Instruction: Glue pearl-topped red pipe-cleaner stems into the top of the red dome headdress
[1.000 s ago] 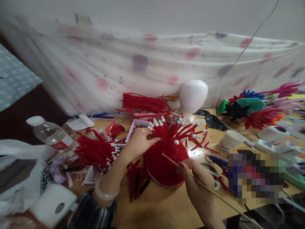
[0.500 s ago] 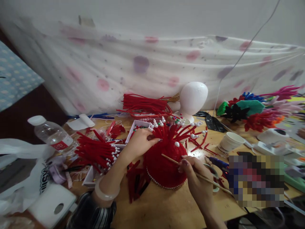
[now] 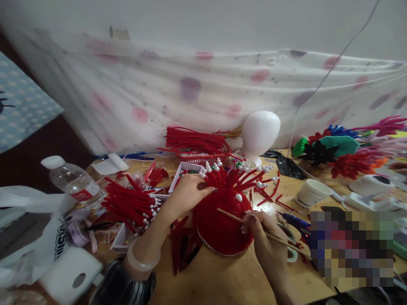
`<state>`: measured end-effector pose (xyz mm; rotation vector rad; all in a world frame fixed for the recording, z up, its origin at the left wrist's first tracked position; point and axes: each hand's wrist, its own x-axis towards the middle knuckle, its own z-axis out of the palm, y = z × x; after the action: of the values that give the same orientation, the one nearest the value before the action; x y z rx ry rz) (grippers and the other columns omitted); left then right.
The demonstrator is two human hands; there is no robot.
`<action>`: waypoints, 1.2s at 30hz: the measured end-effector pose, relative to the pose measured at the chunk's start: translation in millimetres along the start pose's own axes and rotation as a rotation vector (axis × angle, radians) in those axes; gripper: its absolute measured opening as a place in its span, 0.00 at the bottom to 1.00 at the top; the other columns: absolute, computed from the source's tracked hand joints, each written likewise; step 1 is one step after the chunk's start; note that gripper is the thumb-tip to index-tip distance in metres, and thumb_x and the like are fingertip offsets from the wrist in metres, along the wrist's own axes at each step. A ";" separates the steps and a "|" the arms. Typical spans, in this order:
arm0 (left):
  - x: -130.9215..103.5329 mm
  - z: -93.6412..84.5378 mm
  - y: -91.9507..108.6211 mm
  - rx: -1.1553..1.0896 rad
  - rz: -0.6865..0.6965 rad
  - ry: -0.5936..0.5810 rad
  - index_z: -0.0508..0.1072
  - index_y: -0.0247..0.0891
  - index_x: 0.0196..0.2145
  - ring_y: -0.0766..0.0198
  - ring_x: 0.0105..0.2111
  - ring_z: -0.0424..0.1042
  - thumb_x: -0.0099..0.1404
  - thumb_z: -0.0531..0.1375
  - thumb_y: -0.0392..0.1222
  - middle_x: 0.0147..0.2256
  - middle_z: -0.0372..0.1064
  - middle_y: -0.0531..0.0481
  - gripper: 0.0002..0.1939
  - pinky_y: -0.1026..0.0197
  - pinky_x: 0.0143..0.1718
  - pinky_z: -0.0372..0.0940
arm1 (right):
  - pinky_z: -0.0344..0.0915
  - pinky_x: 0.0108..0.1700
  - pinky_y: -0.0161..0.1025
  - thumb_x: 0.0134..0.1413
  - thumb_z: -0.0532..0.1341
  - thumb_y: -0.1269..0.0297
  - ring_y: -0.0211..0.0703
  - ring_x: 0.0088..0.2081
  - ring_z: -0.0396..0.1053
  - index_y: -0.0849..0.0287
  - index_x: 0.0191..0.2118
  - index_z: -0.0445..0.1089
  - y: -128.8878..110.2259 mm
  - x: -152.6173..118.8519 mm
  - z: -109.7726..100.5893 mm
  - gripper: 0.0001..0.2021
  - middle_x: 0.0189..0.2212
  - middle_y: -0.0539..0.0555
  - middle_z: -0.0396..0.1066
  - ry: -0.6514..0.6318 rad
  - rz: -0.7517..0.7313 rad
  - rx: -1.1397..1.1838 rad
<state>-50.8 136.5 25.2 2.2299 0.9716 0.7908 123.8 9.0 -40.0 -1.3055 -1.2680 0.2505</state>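
A domed red headdress (image 3: pixel 219 231) rests on the table, with a string of small pearls along its lower rim. Red fuzzy stems (image 3: pixel 227 180) tipped with white beads fan out from its top. My left hand (image 3: pixel 187 190) is closed at the left side of these stems, its thumb across the dome's top; the other fingertips are partly hidden. In my right hand (image 3: pixel 265 235) is a thin wooden stick (image 3: pixel 228 214), pinched between thumb and fingers. Its end points to the front of the dome, near a large white pearl (image 3: pixel 238 198); contact is unclear.
Left lie a bundle of bead-tipped red stems (image 3: pixel 127 203) and a water bottle (image 3: pixel 71 182). A red basket (image 3: pixel 203 159) of stems and a white foam head (image 3: pixel 260 131) stand behind. A paper cup (image 3: pixel 313 192) and a blue glue gun (image 3: pixel 295 222) are right.
The view has shifted slightly, so everything sits a little lower and further right. Both hands keep nearly the same pose at the headdress, the stick still in my right hand.
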 end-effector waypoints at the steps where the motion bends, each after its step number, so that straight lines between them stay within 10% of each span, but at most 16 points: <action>1: 0.2 -0.1 0.1 0.004 -0.006 -0.002 0.81 0.38 0.32 0.58 0.37 0.78 0.61 0.63 0.33 0.37 0.81 0.48 0.05 0.56 0.44 0.69 | 0.61 0.23 0.33 0.62 0.58 0.57 0.37 0.20 0.65 0.57 0.21 0.68 0.3 0.5 0.2 0.18 0.16 0.48 0.68 0.001 0.003 -0.001; 36: -1.0 -1.4 -2.1 -0.012 -0.011 -0.018 0.81 0.38 0.31 0.59 0.34 0.77 0.62 0.63 0.36 0.35 0.81 0.48 0.06 0.58 0.41 0.68 | 0.66 0.29 0.35 0.65 0.55 0.57 0.37 0.22 0.67 0.56 0.25 0.70 -5.9 5.4 -7.5 0.18 0.18 0.48 0.68 0.047 -0.080 0.039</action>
<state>-53.2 137.3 24.5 2.2156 0.9675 0.7684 128.8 6.7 -30.6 -1.2174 -1.2668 0.1859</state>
